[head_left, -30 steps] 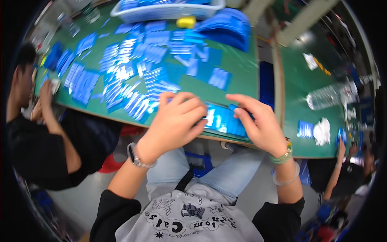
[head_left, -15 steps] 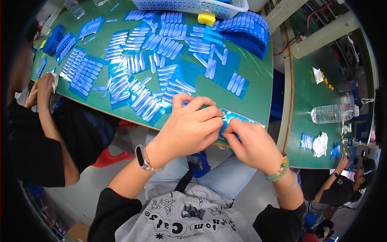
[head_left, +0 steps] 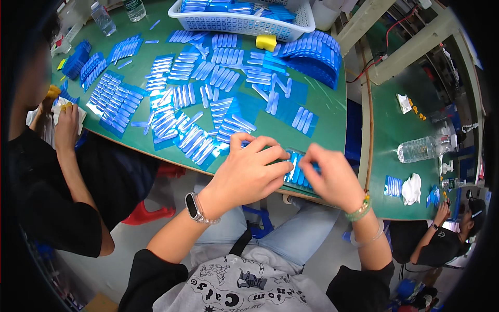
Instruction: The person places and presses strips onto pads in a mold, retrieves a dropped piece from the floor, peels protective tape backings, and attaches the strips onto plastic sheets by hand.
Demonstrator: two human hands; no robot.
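A flat clear-edged piece [head_left: 297, 176] with shiny blue strips lies at the table's front edge, partly hidden by my hands. My left hand [head_left: 253, 169] is bent over its left end, fingers curled and fingertips pressed on it. Just above its right part is my right hand [head_left: 332, 179], thumb and forefinger pinched together; whatever is between them is too small or hidden to make out. Left of my left hand, sheets of long blue strips [head_left: 193, 141] overlap on the green table. A smaller sheet with a few strips [head_left: 302, 119] lies beyond my hands.
A white basket [head_left: 241, 25] holding blue sheets stands at the back, a yellow sponge-like block [head_left: 266, 42] in front of it. A curved stack of blue sheets [head_left: 317, 57] lies at the far right. A co-worker's hand [head_left: 66, 127] is at left; a bottle [head_left: 423, 149] lies on the neighbouring table.
My right hand has lifted slightly off the blue strips and moved right, uncovering more of the piece. My left hand stays at its left end. The view has shifted a little.
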